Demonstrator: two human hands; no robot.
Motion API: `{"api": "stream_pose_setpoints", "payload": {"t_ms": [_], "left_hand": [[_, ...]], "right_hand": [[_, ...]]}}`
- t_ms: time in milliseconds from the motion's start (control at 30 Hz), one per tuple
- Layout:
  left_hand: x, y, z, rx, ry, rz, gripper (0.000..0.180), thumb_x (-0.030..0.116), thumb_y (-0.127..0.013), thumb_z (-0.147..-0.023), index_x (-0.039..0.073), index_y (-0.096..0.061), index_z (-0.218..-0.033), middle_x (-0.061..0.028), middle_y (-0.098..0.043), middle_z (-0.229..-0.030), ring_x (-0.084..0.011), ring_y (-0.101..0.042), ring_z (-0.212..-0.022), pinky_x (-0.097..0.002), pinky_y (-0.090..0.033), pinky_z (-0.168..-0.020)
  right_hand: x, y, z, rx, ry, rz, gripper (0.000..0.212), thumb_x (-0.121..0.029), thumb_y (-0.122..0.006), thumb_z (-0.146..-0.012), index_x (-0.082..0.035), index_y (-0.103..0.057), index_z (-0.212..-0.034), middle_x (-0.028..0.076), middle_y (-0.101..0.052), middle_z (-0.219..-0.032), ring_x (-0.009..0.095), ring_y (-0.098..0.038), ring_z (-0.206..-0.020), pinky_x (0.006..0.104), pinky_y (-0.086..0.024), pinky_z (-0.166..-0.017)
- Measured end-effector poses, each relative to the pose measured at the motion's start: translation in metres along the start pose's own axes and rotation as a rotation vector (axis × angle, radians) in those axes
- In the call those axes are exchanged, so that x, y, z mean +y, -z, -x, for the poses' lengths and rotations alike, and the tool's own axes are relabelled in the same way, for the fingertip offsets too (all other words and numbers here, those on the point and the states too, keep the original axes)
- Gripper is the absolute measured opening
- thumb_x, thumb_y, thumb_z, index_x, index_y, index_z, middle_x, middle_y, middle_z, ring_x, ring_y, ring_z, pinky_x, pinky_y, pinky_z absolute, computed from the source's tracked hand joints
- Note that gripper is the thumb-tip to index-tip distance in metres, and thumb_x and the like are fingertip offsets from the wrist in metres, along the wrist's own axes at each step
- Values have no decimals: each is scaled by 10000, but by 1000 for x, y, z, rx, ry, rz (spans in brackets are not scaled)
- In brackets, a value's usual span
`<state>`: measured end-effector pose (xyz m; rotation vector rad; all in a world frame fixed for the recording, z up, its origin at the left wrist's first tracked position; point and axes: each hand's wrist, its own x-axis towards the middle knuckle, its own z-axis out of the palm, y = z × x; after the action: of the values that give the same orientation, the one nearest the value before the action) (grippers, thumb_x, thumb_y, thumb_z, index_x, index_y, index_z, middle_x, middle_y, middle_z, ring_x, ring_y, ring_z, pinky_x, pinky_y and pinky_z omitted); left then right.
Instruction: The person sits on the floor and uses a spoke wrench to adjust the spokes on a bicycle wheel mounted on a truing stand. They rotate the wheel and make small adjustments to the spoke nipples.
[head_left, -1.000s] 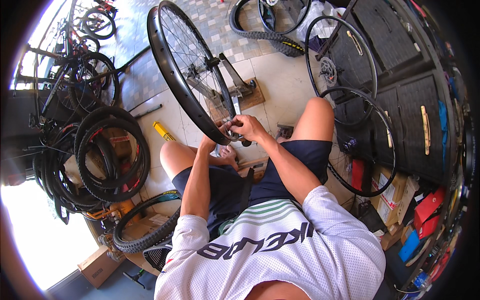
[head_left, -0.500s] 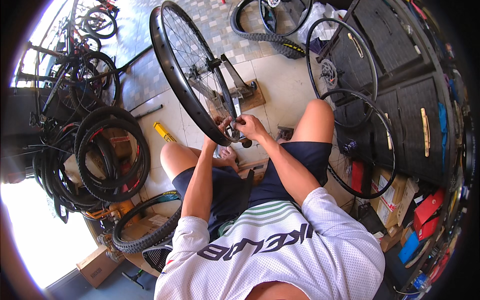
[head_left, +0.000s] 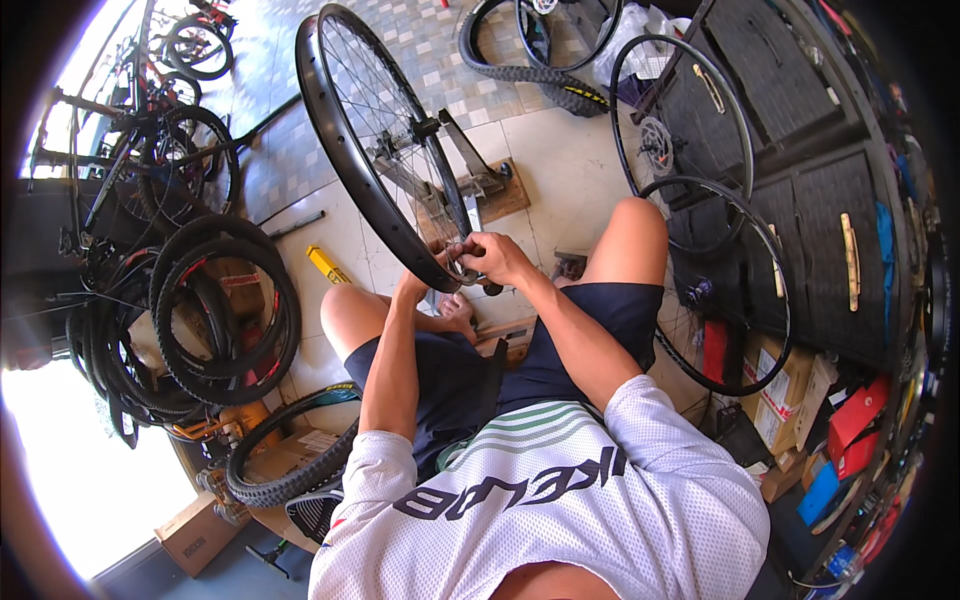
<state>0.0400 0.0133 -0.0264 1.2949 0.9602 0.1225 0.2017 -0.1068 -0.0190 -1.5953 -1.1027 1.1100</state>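
A bare bicycle wheel with a black rim (head_left: 333, 150) and thin spokes stands upright in a metal truing stand (head_left: 465, 148), which is fixed to a wooden board (head_left: 512, 190). At the rim's near edge, my left hand (head_left: 425, 265) reaches in by the spokes, its fingers bent and partly hidden by the rim. Beside it, touching or almost touching, my right hand (head_left: 492, 256) is closed in a pinch at the spokes just inside the rim. Whatever small thing lies between the fingertips is too small to make out.
Several tyres (head_left: 225, 320) hang at the left, near parked bicycles (head_left: 190, 150). A yellow box (head_left: 325, 265) lies by my left knee. Two bare rims (head_left: 735, 385) lean on the dark cabinet (head_left: 830, 250) at the right. Another tyre (head_left: 290, 490) lies by my left hip.
My right hand has shifted slightly left, nearer the fingers of my left hand. The wheel sits almost the same, with its rim slightly turned.
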Motion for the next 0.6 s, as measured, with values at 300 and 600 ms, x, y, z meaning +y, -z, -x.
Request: {"api": "stream_pose_setpoints", "payload": {"t_ms": [300, 600], "left_hand": [[4, -26, -3, 203, -111, -13, 413, 383, -797, -805, 97, -533, -667, 47, -512, -609, -52, -441, -531, -255, -314, -468], [-7, -4, -8, 390, -55, 99, 464, 532, -693, -853, 113, -550, -717, 56, -453, -585, -57, -396, -508, -247, -313, -471]], "right_hand": [[21, -7, -7, 29, -6, -102, 238, -172, -666, -833, 24, -666, -969, 101, -713, -842, 150, -654, -746, 292, -506, -695], [19, 1, -12, 125, -90, -147, 285, -239, -696, -837, 30, -672, -926, 79, -692, -798, 128, -637, -743, 286, -496, -686]]}}
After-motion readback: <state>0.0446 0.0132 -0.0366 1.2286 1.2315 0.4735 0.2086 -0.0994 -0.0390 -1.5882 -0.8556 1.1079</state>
